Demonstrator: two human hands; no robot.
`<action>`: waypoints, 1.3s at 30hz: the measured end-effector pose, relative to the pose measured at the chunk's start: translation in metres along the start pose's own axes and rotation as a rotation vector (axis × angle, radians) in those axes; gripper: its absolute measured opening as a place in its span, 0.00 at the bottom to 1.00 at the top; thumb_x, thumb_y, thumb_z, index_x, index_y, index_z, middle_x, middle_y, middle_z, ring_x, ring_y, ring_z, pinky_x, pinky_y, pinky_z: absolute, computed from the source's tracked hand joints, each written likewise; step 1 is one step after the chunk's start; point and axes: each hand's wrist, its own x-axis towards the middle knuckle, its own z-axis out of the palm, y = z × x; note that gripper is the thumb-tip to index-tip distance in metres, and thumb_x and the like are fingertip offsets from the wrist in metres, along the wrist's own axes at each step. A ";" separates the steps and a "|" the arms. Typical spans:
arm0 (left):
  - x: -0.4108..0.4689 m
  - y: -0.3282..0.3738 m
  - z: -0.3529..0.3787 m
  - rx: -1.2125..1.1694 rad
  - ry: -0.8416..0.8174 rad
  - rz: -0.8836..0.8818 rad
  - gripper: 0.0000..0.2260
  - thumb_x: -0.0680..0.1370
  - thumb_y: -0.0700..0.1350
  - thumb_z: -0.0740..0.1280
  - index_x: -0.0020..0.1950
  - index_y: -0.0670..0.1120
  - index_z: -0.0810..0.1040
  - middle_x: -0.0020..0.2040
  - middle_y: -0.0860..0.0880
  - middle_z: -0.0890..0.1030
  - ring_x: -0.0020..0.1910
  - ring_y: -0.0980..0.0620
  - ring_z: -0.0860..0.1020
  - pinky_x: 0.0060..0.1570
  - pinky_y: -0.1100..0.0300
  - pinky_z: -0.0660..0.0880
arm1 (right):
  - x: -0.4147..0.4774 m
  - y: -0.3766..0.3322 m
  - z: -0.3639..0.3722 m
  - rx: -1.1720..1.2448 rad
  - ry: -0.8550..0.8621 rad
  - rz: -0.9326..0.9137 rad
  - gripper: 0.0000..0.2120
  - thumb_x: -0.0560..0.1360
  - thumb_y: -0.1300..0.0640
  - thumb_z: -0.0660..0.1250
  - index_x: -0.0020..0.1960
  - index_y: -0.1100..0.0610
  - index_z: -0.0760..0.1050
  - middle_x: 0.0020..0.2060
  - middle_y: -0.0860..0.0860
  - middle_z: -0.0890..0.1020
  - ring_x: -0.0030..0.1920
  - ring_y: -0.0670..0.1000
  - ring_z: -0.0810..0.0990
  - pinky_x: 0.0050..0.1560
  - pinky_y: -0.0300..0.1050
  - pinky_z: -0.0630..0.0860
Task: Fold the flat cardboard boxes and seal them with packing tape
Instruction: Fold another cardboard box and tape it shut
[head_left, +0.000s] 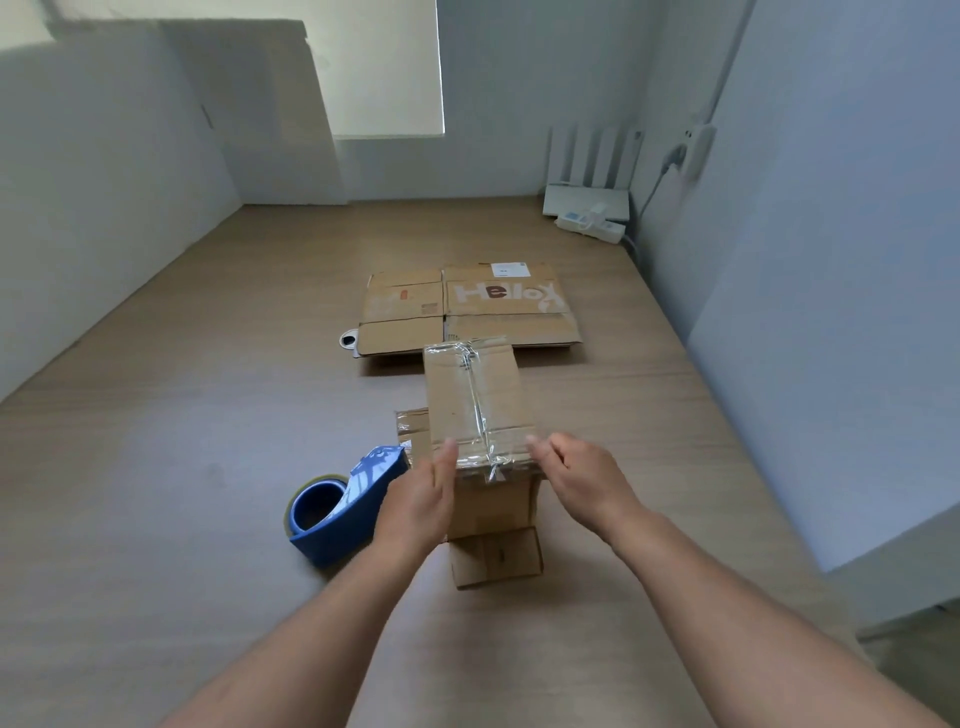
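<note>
A small folded cardboard box (475, 410) stands on the wooden table, its top seam covered by clear packing tape (477, 400) that wraps over the near edge. Its lower flaps (496, 558) lie spread on the table toward me. My left hand (418, 501) is at the box's near left corner with straight fingers against it. My right hand (582, 475) is at the near right corner, fingers loosely extended at the taped edge. A blue tape dispenser (343, 501) lies on the table just left of my left hand.
A stack of flat cardboard boxes (470, 309) lies further back, one printed "Hello". A small round object (349, 341) sits at its left edge. A white device and power strip (589, 210) occupy the far right corner. Large cardboard (270, 114) leans on the back wall.
</note>
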 end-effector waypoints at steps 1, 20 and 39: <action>0.001 -0.002 -0.003 0.082 -0.066 0.037 0.34 0.74 0.69 0.51 0.66 0.46 0.73 0.59 0.46 0.80 0.59 0.47 0.77 0.60 0.53 0.73 | 0.000 0.000 -0.004 -0.092 -0.047 -0.027 0.20 0.76 0.38 0.60 0.37 0.54 0.66 0.33 0.49 0.73 0.39 0.54 0.72 0.38 0.46 0.64; -0.014 -0.005 0.010 -0.275 0.352 -0.032 0.09 0.79 0.47 0.63 0.39 0.48 0.76 0.37 0.49 0.79 0.42 0.45 0.78 0.48 0.48 0.77 | -0.012 -0.008 0.026 -0.140 0.226 0.107 0.12 0.79 0.51 0.60 0.49 0.59 0.74 0.49 0.59 0.81 0.52 0.61 0.78 0.45 0.48 0.70; 0.033 -0.008 -0.023 0.392 0.063 0.282 0.09 0.79 0.53 0.64 0.43 0.50 0.71 0.36 0.54 0.82 0.36 0.54 0.77 0.35 0.62 0.68 | 0.012 0.024 0.001 -0.312 0.033 -0.264 0.13 0.80 0.50 0.60 0.50 0.61 0.72 0.47 0.58 0.81 0.49 0.62 0.77 0.41 0.47 0.62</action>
